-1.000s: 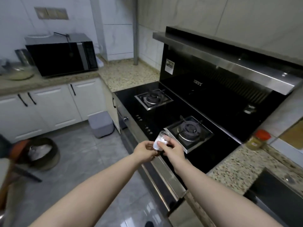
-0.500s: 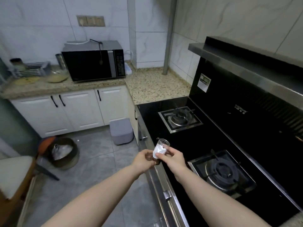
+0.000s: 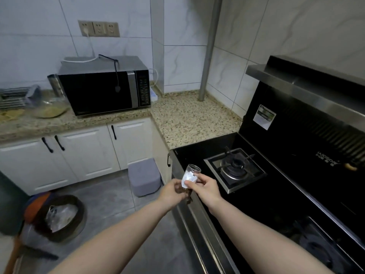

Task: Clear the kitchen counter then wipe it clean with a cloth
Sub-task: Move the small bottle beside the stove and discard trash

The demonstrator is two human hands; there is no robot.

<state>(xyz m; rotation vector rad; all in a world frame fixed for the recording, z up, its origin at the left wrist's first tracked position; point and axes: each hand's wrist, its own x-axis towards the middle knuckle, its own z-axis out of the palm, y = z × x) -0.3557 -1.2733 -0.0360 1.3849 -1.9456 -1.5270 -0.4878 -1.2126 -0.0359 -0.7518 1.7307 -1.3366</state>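
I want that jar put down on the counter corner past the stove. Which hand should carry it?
Right, probably: the right hand grips the jar around its label; the left hand only holds its bottom end.

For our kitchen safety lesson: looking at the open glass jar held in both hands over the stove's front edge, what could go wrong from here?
1. The jar has no lid and is tilted, so its dark contents could spill onto the stove or the floor.
2. The left hand and right hand hold it in mid-air over the stove's edge; if it slips, the glass could break.
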